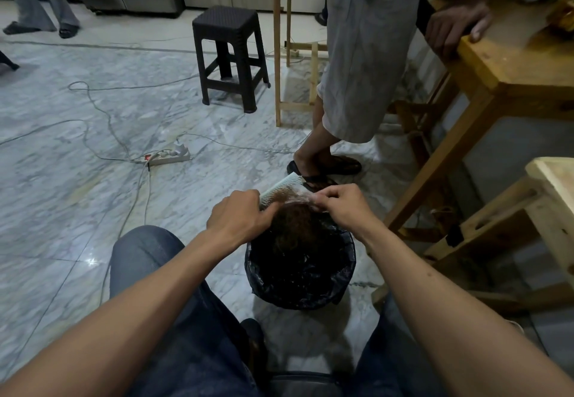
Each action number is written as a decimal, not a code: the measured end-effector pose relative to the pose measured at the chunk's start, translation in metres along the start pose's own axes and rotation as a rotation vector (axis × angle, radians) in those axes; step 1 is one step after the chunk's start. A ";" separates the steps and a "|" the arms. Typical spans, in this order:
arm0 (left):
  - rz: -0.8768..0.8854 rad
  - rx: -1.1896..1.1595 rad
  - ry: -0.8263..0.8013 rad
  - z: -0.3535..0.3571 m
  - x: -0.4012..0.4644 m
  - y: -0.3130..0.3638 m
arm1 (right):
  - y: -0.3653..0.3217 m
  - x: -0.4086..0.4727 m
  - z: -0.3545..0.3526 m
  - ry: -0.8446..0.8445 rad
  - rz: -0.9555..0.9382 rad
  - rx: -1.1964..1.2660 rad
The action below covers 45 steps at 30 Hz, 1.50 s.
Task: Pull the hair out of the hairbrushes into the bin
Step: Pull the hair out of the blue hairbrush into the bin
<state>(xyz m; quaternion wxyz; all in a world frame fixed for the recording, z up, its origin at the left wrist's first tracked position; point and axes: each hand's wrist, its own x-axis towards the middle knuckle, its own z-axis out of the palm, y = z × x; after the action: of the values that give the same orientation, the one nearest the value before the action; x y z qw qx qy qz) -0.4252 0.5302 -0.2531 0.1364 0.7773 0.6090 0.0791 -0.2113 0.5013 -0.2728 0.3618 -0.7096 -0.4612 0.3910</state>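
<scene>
My left hand (240, 215) grips one end of a white comb (281, 188) that points up and to the right, held over the bin. Brown hair (296, 222) hangs from its teeth in a thick clump. My right hand (338, 205) pinches that hair at the comb's far end, fingers closed on the strands. Below both hands stands a round bin with a black liner (343, 275) on the floor between my knees; dark hair lies inside it.
A person in grey shorts and sandals (357, 55) stands just beyond the bin, a hand on a wooden table (512, 64). A wooden stool (546, 198) is at right. A dark plastic stool (230, 55), a power strip (169, 157) and cables lie on the marble floor.
</scene>
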 end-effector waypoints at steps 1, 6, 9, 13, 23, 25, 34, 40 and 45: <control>-0.015 -0.001 -0.003 -0.001 0.000 -0.004 | 0.001 0.001 -0.002 0.048 0.024 -0.076; -0.089 -0.018 0.002 -0.009 0.004 -0.014 | 0.008 0.003 -0.012 0.200 0.126 -0.292; -0.064 -0.031 -0.018 -0.006 0.003 -0.006 | 0.011 0.005 -0.009 0.215 0.184 -0.331; -0.058 -0.039 -0.072 -0.004 0.003 0.003 | 0.002 -0.002 -0.011 -0.017 0.096 -0.049; -0.006 -0.016 -0.121 -0.006 0.002 0.009 | 0.001 0.002 0.002 0.042 -0.114 -0.230; -0.007 -0.010 -0.137 -0.009 0.001 0.006 | 0.002 0.003 -0.001 0.084 -0.050 -0.248; -0.043 0.069 -0.131 -0.021 0.005 -0.004 | 0.017 0.015 -0.029 0.336 0.259 -0.290; -0.077 -0.012 -0.101 -0.026 0.011 -0.011 | 0.012 0.003 -0.040 -0.004 0.112 -0.176; 0.007 -0.090 -0.130 -0.018 0.012 0.014 | -0.006 -0.001 -0.008 -0.377 0.070 -0.051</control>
<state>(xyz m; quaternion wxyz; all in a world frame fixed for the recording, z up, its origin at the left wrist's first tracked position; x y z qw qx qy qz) -0.4145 0.5411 -0.2324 0.2102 0.7759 0.5921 0.0562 -0.2065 0.5013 -0.2636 0.2372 -0.6484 -0.5056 0.5174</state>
